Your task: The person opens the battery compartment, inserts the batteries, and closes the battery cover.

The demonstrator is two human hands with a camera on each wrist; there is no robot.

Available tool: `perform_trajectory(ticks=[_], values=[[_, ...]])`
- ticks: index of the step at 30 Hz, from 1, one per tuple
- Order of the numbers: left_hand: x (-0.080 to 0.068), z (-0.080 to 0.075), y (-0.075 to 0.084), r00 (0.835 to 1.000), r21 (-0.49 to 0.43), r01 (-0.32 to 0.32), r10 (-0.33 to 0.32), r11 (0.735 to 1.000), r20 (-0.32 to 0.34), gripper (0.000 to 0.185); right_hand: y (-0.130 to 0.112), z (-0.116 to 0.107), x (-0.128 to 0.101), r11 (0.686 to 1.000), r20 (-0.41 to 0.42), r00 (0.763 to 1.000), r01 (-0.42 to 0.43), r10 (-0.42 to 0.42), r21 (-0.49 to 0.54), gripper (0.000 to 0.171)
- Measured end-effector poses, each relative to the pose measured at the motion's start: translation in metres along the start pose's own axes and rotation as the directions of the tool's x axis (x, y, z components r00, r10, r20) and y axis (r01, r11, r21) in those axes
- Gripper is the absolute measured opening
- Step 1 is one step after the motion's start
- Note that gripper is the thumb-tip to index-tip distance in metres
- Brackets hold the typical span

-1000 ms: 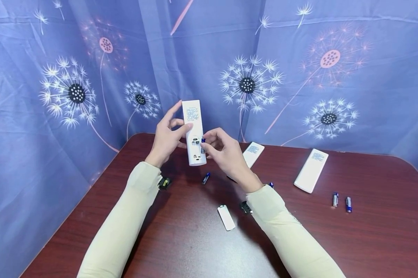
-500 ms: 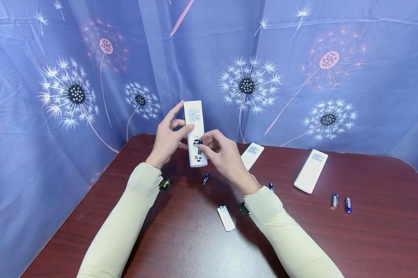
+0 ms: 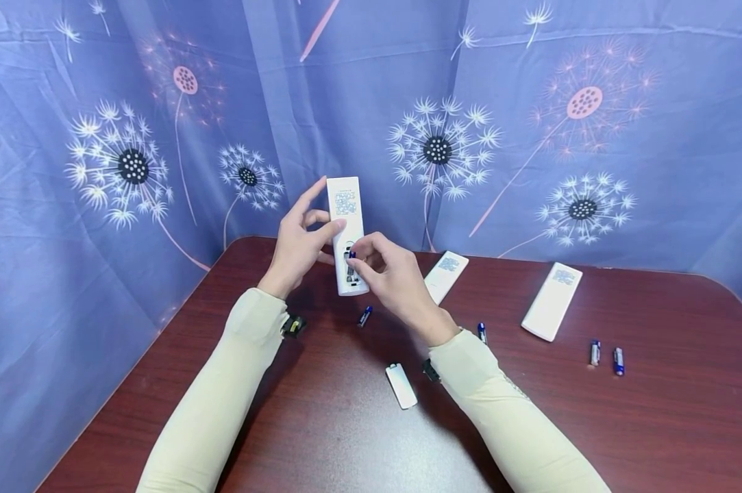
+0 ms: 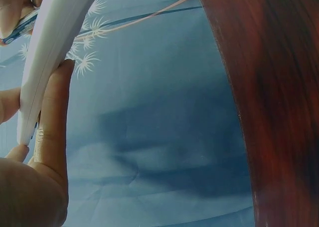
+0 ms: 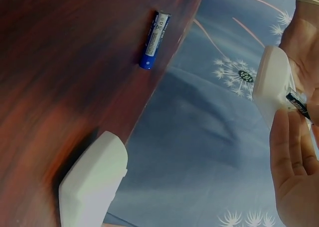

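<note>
My left hand (image 3: 298,248) grips a white remote control (image 3: 344,229) by its edges, holding it upright above the table with its back and uncovered battery compartment toward me. Between thumb and fingers, my right hand (image 3: 397,277) pinches a blue battery (image 3: 351,266) at that compartment. In the right wrist view the battery (image 5: 298,103) sits tilted against the compartment, one end hidden by the fingers. The left wrist view shows the remote (image 4: 52,47) edge-on, with fingers on both sides. A loose battery (image 3: 364,316) lies on the table beneath the remote.
A white battery cover (image 3: 401,386) lies on the brown table (image 3: 346,438). Behind my right hand rests a second remote (image 3: 447,274); a third remote (image 3: 552,301) is farther right. Other batteries lie near the right sleeve (image 3: 482,333) and at right (image 3: 619,361). A blue curtain (image 3: 358,123) hangs behind.
My right hand has moved slightly left, bringing the battery from beside the remote's right edge over and into its compartment. The left hand and remote have shifted only slightly.
</note>
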State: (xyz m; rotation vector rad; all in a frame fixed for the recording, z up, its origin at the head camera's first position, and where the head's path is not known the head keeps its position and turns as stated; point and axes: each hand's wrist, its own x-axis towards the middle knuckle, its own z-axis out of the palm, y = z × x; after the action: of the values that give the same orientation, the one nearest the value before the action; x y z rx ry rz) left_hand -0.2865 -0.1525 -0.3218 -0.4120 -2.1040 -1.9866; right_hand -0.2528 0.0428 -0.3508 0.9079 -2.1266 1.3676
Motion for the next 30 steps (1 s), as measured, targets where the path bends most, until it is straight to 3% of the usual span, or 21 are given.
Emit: perform_trajectory(ticks=[9, 17, 26, 30], values=[[-0.001, 0.001, 0.002, 1.0, -0.007, -0.005, 0.005, 1.0, 0.004, 0.076, 0.003, 0.003, -0.001, 0.997, -0.029, 0.998, 0.049, -0.051, -0.067, 0.012], [-0.001, 0.004, 0.003, 1.0, -0.02, 0.002, -0.001, 1.0, 0.012, 0.075, 0.006, 0.004, 0.0, 1.0, -0.133, 0.991, -0.019, 0.02, 0.009, 0.006], [-0.002, 0.008, 0.002, 1.0, -0.027, 0.006, -0.006, 1.0, 0.015, 0.075, 0.011, 0.004, 0.0, 0.992, -0.169, 0.978, -0.124, 0.125, 0.014, 0.019], [-0.002, 0.008, 0.001, 1.0, -0.025, 0.012, -0.012, 1.0, 0.012, 0.075, 0.012, 0.005, -0.001, 0.994, -0.171, 0.979, -0.104, 0.107, 0.031, 0.014]])
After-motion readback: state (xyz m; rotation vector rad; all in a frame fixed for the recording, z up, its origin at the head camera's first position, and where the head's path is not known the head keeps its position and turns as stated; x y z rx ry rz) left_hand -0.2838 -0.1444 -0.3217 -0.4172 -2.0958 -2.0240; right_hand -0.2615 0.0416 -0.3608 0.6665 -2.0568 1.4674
